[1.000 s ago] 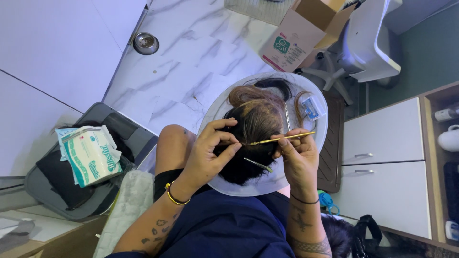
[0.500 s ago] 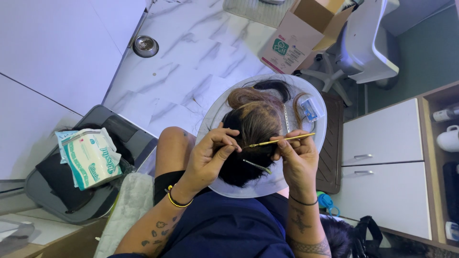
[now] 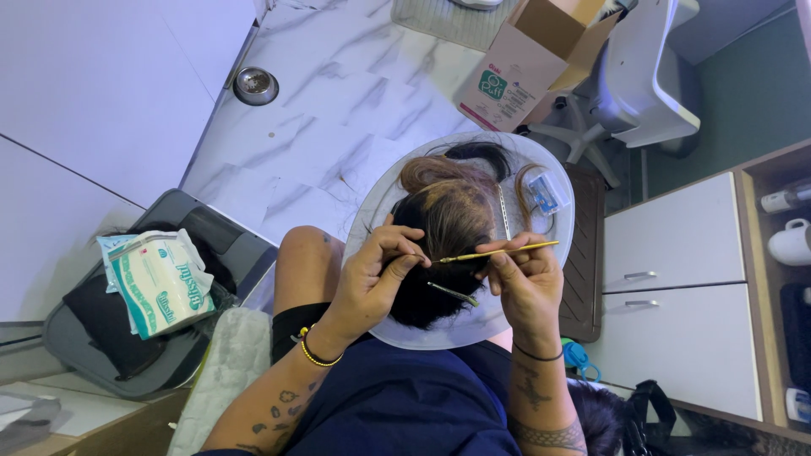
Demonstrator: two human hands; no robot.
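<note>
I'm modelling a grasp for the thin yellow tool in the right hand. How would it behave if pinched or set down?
The thin yellow tool looks straight and unbent in the right hand, so it is probably stiff. It is slender, so likely very light. Its narrow, rod-like shape suggests it might roll on a smooth surface such as the white tray.

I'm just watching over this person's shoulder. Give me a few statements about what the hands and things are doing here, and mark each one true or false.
1. The right hand holds a thin yellow tool. True.
2. The left hand rests on the cardboard box. False: its fingers pinch dark hair on the hairpiece.
3. The hairpiece lies on a round white tray. True.
4. The left wrist is bare. False: it wears a yellow bracelet.
</note>
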